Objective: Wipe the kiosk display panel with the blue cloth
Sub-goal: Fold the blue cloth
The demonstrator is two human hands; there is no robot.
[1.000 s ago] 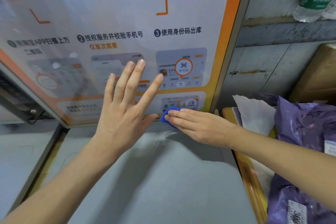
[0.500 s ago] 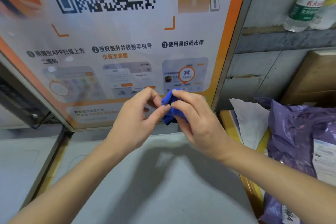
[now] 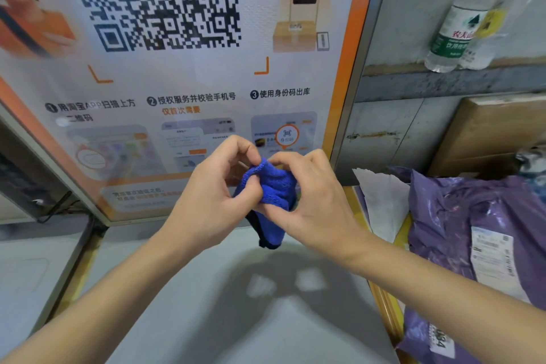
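Note:
The kiosk display panel (image 3: 189, 91) fills the upper left, showing a large QR code, orange borders and printed steps. In front of its lower edge both hands hold the blue cloth (image 3: 273, 195), bunched up with a corner hanging down. My left hand (image 3: 212, 189) pinches the cloth's left edge between thumb and fingers. My right hand (image 3: 313, 195) grips the cloth from the right with curled fingers. The cloth is held off the panel and above the grey kiosk ledge (image 3: 206, 304).
A purple parcel bag (image 3: 472, 230) with a shipping label and white paper (image 3: 381, 204) lie at the right. A cardboard box (image 3: 496, 133) stands behind them. A plastic water bottle (image 3: 461, 26) lies on the upper right shelf. A metal frame (image 3: 360, 68) edges the panel.
A second ago my left hand was spread flat near the panel and my right pressed the cloth on the ledge. Both hands have since lifted and bunched the cloth between them.

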